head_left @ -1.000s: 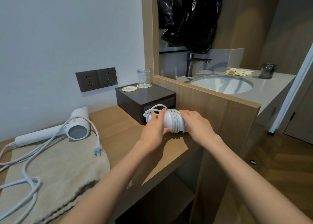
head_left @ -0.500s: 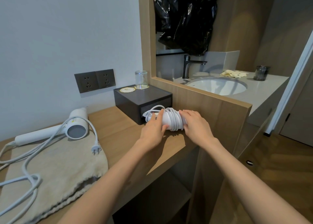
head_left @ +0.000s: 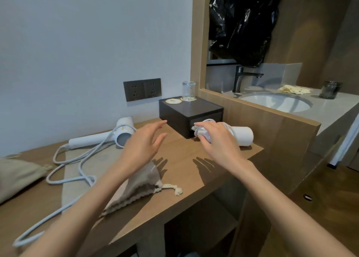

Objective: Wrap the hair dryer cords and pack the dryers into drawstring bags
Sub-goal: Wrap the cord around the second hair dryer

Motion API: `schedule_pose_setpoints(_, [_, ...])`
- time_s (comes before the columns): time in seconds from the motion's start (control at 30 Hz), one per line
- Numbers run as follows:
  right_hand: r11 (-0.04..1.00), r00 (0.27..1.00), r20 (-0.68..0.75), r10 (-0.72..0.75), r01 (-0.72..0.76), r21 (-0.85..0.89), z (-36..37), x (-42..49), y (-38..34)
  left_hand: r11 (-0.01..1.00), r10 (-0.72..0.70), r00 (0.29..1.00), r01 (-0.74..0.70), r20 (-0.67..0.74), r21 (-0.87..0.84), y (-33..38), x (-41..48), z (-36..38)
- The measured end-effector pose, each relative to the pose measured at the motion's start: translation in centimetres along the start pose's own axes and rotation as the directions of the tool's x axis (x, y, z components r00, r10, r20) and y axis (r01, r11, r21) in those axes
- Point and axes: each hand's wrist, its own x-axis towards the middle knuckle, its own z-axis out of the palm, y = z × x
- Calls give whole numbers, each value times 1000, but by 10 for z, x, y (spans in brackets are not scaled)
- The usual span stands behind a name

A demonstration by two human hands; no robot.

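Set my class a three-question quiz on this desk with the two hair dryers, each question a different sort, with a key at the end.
1. True or false: the cord of the dryer near the wall sockets is wrapped up.
2. What stands on the black box? A) glass B) kettle C) phone
3. Fill in: the flat drawstring bag lies on the wooden ___.
Key: 1 false; 2 A; 3 desk.

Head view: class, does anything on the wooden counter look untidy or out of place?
Yes. The cord of the left hair dryer lies unwrapped, looping loosely over the beige cloth toward the counter's near left end. The other dryer, beside the black box, has its cord wound round it.
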Motion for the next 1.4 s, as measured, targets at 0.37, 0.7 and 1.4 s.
schedule_pose_setpoints(0.37, [970,970,103,-220,206,129,86,29,-107,958,-279,953,284,-117,36,-124,-55,-74])
schedule_pose_setpoints(0.7, [982,959,267,-96,47,182,164,80,-144,897,-438,899,435,22,78,-182,-56,-55])
schedule_pose_setpoints(1.4, [913,998,-49,47,-23,406,208,99,-133,960,-250,952,267,-176,81,-190,-60,-61])
